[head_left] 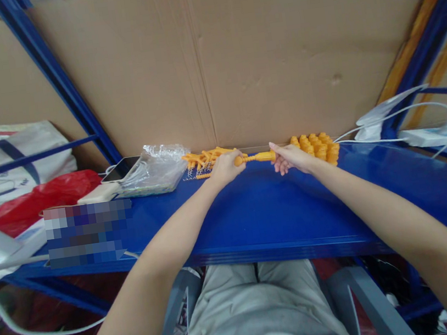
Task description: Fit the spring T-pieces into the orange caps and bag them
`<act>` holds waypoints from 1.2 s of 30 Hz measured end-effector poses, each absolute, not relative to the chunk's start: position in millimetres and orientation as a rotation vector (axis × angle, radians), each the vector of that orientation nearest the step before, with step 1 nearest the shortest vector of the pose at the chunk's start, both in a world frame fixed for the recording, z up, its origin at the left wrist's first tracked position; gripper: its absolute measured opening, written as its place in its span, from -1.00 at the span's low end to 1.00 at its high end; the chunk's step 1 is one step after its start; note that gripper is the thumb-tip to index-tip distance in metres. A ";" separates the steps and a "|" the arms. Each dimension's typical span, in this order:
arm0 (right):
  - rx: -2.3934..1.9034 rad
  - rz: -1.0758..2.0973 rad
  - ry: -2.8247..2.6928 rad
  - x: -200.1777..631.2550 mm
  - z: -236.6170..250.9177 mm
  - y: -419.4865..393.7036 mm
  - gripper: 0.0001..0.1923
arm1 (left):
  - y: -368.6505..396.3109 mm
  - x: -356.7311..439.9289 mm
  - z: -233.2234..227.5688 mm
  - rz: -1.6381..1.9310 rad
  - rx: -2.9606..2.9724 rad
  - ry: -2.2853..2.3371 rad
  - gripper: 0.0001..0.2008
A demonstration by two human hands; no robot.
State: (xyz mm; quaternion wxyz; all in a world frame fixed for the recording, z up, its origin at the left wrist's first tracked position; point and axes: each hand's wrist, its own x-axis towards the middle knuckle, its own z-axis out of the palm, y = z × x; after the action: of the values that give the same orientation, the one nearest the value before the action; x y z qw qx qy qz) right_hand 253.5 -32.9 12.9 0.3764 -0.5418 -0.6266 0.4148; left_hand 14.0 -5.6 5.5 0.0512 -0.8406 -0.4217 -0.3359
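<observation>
Both hands are working one orange plastic rod over the blue surface. The left hand is closing around its left end, the right hand is pinching its right end. Left of the rod, loose orange pieces are lying; right of it, orange finished parts are sitting stacked. Farther left of the rod, a clear plastic bag is resting.

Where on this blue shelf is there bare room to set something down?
The blue shelf is bare in front of both hands, between the forearms and toward its near edge, and right of the orange pile up to the white cables. The back left is crowded: plastic bag, phone, red bag.
</observation>
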 end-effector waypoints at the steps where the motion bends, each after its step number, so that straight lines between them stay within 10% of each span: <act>1: -1.381 1.079 -1.590 253.7 13.2 -32.9 -0.33 | -4.5 13.5 5.2 -1.026 -2.560 -1.287 -0.79; 19: -1.134 1.223 -1.639 271.1 16.3 -31.9 -0.96 | 1.2 10.5 -0.2 -1.098 -2.497 -1.137 -0.79; 26: -1.209 1.204 -1.571 256.5 18.8 -39.5 -0.53 | 4.4 8.8 -4.7 -1.117 -2.462 -1.067 -0.78; 36: -1.304 1.130 -1.589 252.8 20.1 -39.8 -0.53 | 5.0 9.3 -3.4 -1.140 -2.458 -1.109 -0.80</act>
State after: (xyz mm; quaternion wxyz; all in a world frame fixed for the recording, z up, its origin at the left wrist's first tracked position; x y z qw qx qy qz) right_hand 252.8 -39.8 20.1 0.3876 -0.5123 -0.6246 0.4440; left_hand 9.3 5.0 -3.4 0.1069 -0.8347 -0.3766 -0.3873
